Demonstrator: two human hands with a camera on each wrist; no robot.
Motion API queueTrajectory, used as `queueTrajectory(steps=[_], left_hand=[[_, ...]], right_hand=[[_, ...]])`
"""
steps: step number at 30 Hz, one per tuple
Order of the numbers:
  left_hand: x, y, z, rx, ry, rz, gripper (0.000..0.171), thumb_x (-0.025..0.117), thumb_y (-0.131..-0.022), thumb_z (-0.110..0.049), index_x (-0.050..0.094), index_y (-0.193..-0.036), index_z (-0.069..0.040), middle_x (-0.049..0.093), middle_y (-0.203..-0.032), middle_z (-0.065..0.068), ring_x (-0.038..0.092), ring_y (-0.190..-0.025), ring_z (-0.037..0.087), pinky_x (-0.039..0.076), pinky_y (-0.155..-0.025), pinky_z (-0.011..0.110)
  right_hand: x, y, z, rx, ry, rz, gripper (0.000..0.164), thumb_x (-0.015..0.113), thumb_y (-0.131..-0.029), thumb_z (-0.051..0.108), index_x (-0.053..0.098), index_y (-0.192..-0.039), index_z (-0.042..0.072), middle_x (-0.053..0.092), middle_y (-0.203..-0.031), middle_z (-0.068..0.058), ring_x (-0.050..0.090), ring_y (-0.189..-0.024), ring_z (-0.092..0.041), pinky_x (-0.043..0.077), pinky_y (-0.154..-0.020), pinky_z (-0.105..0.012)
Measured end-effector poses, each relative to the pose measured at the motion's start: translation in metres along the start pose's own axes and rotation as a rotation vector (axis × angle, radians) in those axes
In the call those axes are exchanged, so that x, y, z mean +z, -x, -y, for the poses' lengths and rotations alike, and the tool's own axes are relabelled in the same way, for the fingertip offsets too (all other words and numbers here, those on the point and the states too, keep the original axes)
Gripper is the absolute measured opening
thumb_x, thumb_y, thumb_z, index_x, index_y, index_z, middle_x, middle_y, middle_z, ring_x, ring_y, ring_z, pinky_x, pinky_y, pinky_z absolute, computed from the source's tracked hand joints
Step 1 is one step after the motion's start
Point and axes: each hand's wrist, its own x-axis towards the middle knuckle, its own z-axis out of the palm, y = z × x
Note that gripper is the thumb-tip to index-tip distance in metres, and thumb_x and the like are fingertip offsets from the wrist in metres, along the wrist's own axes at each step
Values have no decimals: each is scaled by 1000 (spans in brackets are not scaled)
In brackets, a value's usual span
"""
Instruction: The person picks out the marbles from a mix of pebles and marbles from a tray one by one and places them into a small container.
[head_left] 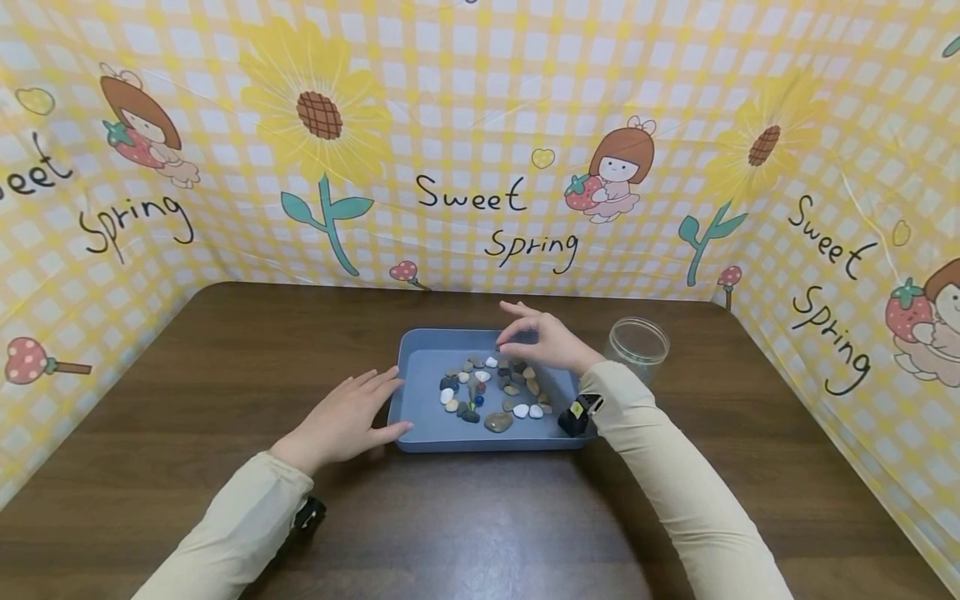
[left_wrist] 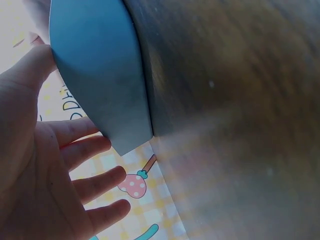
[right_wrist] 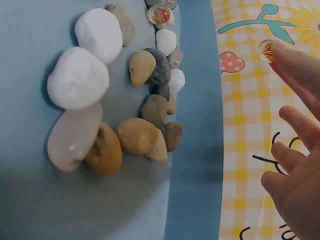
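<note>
Between the thumb and index finger of my right hand [head_left: 551,342], a clear glass marble with a red-orange swirl [right_wrist: 266,51] is pinched. This hand is over the far side of a blue tray [head_left: 423,435], its other fingers spread. White, brown and grey pebbles [right_wrist: 78,78] lie in the tray in a rough ring. Another swirled marble [right_wrist: 159,14] sits among them, and a dark blue marble [head_left: 478,401] lies inside the ring. My left hand [head_left: 341,421] touches the tray's left edge with extended fingers and thumb.
A clear glass jar [head_left: 637,343] stands to the right of the tray, partly behind my right forearm. The tray rests on a dark wooden table [head_left: 300,333]. Yellow checked cloth [head_left: 465,100] walls in the back and both sides.
</note>
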Motion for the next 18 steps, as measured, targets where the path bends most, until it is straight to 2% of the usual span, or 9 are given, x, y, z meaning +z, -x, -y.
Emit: queueTrajectory(steps=[18], left_hand=[[1,0,1,1,-3,-4,67,58,-87,-49,47,-135,-3,40,-146,17,37,-134,42,28,-109,58]], right_hand=[[-19,15,1,21,-17,-51,12,67,-86,20,72,-95,14,33,-152,-5,16,-146,-27,28,-113,-50]])
